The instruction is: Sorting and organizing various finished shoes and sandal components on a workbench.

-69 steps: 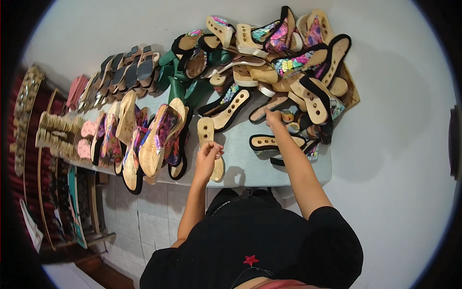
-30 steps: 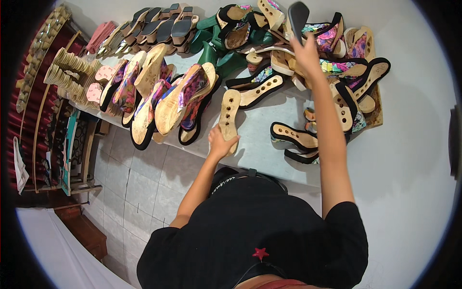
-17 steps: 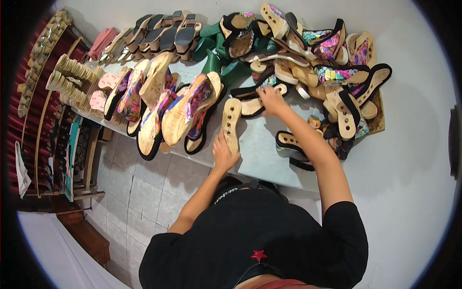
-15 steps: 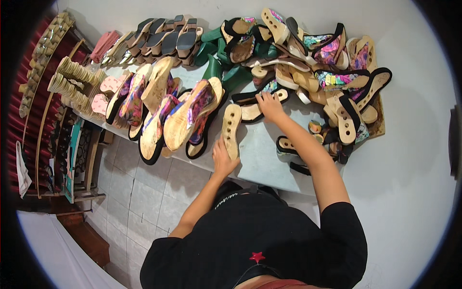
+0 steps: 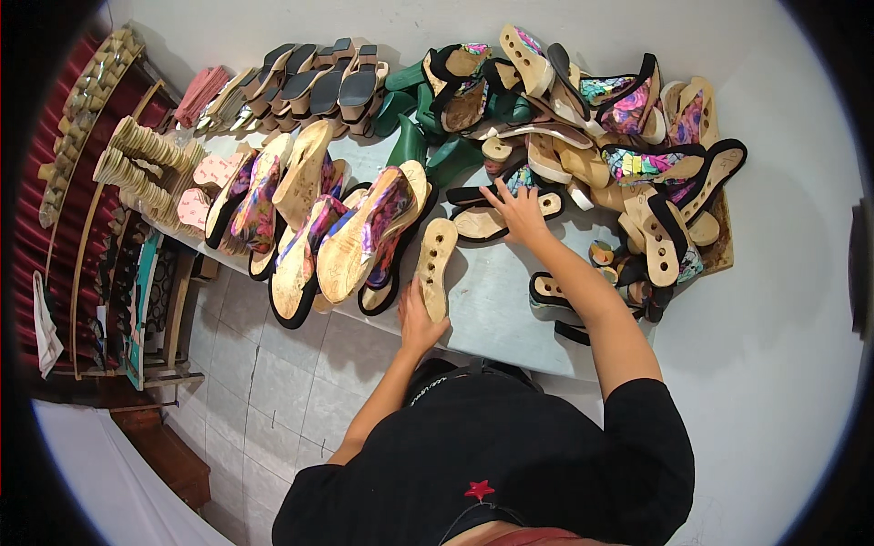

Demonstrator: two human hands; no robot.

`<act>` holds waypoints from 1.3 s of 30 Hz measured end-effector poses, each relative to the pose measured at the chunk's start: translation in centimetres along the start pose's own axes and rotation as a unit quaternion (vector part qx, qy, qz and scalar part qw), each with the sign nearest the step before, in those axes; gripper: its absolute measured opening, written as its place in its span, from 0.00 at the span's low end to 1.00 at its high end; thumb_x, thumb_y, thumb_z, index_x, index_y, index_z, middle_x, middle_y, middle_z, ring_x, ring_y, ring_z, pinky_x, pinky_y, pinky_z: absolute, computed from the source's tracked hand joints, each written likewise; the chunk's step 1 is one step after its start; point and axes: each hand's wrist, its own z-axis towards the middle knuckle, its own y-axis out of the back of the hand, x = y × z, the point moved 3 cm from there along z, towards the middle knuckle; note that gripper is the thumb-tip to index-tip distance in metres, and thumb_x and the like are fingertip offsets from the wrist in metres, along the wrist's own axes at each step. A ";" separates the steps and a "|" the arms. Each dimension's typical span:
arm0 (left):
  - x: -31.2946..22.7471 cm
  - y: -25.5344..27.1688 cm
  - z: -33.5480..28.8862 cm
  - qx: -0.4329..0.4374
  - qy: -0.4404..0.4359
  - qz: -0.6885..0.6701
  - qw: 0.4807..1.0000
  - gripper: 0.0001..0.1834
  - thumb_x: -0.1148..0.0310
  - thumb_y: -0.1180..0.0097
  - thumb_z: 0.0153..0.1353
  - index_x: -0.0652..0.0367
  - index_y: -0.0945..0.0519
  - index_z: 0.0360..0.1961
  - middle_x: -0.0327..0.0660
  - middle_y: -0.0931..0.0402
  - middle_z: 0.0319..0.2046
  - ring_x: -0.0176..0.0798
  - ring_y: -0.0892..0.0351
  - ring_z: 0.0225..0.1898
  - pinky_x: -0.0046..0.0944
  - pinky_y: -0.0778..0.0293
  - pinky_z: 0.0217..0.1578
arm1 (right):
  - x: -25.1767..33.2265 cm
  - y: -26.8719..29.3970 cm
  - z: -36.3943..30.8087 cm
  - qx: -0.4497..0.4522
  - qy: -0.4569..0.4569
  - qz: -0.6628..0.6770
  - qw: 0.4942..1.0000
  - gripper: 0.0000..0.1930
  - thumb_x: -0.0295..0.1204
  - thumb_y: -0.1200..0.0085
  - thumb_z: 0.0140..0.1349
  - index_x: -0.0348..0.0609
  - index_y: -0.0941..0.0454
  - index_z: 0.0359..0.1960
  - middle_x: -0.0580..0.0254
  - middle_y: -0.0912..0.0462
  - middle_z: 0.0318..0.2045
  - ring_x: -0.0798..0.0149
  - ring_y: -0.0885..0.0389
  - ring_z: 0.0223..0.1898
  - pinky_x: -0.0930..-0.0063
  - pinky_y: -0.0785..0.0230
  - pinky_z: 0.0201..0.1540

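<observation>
Left hand (image 5: 421, 320) on the near end of the bare sole (image 5: 438, 259), gripping it, fingers along one edge and thumb toward the other! Right hand (image 5: 521, 217) is open, fingers splayed over the trimmed sole (image 5: 475, 225), apparently touching, with no closed hold. So the bare sole points away from the left hand, and the trimmed one lies crosswise just beyond its far end, partly under the right hand. Best play here, I'd judge: steady the bare sole by its edges, take the trimmed one by its rim, and lift, don't drag. Floral wedges (image 5: 350, 246) crowd the counter (image 5: 496, 314) to the left, green heels (image 5: 452, 160) sit behind, and heaped sandals (image 5: 651, 164) loom right!
</observation>
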 end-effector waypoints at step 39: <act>-6.6 -0.8 6.5 -0.007 -0.105 0.022 0.994 0.34 0.60 0.40 0.47 0.58 0.37 0.55 0.57 0.50 0.59 0.60 0.54 0.60 0.56 0.55 0.58 | -19.8 12.1 -8.7 -0.458 -0.100 0.727 0.502 0.32 0.41 0.45 0.51 0.37 0.40 0.55 0.60 0.31 0.48 0.66 0.33 0.49 0.73 0.44 0.55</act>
